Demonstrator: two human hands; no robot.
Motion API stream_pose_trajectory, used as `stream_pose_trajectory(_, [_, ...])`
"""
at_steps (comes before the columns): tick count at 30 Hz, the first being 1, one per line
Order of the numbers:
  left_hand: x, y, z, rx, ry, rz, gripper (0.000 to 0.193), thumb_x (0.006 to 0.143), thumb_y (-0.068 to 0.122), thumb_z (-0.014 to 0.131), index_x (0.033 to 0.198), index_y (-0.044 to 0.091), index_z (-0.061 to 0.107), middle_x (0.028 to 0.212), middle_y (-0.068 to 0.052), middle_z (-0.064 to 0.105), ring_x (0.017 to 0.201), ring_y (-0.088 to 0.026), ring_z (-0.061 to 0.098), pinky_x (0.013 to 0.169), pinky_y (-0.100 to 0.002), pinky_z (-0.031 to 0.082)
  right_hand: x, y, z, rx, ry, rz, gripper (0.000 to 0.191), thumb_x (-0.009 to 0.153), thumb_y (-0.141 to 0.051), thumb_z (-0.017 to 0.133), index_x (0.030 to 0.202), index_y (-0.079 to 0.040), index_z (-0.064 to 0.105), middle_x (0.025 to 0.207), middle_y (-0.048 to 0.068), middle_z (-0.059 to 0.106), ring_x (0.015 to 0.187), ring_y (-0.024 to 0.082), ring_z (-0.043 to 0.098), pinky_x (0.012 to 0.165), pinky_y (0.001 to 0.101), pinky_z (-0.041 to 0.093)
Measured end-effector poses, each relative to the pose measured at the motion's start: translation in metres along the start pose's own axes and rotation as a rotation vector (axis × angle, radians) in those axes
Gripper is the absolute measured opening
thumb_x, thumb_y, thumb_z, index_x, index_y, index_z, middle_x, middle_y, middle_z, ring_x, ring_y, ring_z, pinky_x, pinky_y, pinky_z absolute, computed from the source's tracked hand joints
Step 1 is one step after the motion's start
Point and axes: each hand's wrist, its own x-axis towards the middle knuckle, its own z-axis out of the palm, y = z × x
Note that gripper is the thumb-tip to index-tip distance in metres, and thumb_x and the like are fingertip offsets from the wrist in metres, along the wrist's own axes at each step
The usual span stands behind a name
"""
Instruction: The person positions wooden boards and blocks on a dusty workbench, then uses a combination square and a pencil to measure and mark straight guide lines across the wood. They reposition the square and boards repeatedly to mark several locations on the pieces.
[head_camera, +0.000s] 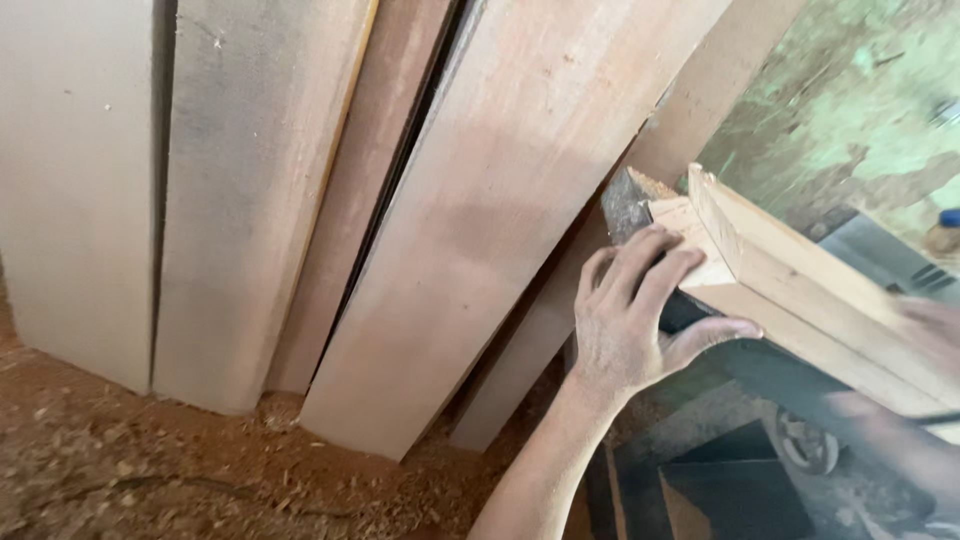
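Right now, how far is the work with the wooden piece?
Done: several planks lean upright over the sawdust floor. In hand: the left hand grips the end of a wooden piece. The blurred right hand is by its far side. Left: it is not set down yet.

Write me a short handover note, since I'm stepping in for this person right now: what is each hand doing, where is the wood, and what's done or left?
Left hand: fingers over the near end of the wooden lengths, thumb underneath, gripping.
Right hand: blurred at the right edge, apparently on the same lengths farther along; grip unclear.
The lengths are stacked and raised off the floor, pointing toward the leaning planks.
Planks stand on end on the sawdust-covered floor.
Done: lengths picked up. Left: setting them down; they rest on nothing visible yet.
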Motion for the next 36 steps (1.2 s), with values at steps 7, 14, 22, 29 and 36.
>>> stream_pose_trajectory(7, [0.007, 0.001, -0.005, -0.034, 0.003, -0.009, 0.066, 0.078, 0.064, 0.081, 0.116, 0.012, 0.066, 0.121, -0.006, 0.066, 0.121, -0.019, 0.066, 0.097, -0.037, 0.047, 0.030, -0.059, 0.008, -0.384, -0.075, -0.363, 0.091, 0.067, -0.019, 0.084, 0.140, 0.012, 0.039, 0.134, 0.028, 0.061, 0.110, 0.039, 0.068, 0.089, 0.0409, 0.056])
stream_pose_trajectory(14, [0.006, 0.001, -0.009, -0.104, 0.023, -0.039, 0.062, 0.079, 0.059, 0.084, 0.115, 0.012, 0.066, 0.119, -0.007, 0.066, 0.121, -0.021, 0.066, 0.094, -0.036, 0.046, 0.036, -0.062, 0.008, -0.620, -0.119, -0.399, 0.095, 0.063, -0.020, 0.086, 0.148, -0.001, 0.048, 0.131, 0.023, 0.067, 0.113, 0.037, 0.070, 0.093, 0.0407, 0.058])
stream_pose_trajectory(22, [-0.003, -0.002, 0.001, -0.276, 0.081, -0.141, 0.072, 0.076, 0.056, 0.089, 0.120, 0.008, 0.057, 0.127, -0.009, 0.068, 0.125, -0.022, 0.066, 0.101, -0.039, 0.047, 0.039, -0.069, 0.008, -0.647, -0.161, -0.392, 0.079, 0.071, -0.015, 0.082, 0.141, 0.006, 0.051, 0.128, 0.020, 0.068, 0.104, 0.035, 0.070, 0.083, 0.0385, 0.057])
stream_pose_trajectory(29, [-0.012, -0.004, 0.007, -0.277, 0.074, -0.130, 0.075, 0.077, 0.057, 0.089, 0.126, 0.010, 0.057, 0.129, -0.009, 0.066, 0.127, -0.022, 0.066, 0.104, -0.040, 0.047, 0.038, -0.086, 0.004, -0.767, -0.131, -0.504, 0.073, 0.075, -0.019, 0.083, 0.138, 0.006, 0.056, 0.129, 0.018, 0.069, 0.110, 0.034, 0.071, 0.089, 0.0399, 0.059])
stream_pose_trajectory(36, [-0.003, -0.009, 0.006, -0.261, 0.062, -0.113, 0.077, 0.074, 0.060, 0.086, 0.124, 0.010, 0.057, 0.135, -0.010, 0.065, 0.124, -0.023, 0.066, 0.107, -0.042, 0.047, 0.040, -0.086, 0.009, -0.804, -0.114, -0.436, 0.075, 0.073, -0.029, 0.085, 0.135, 0.003, 0.059, 0.120, 0.017, 0.071, 0.102, 0.033, 0.072, 0.082, 0.0396, 0.058])
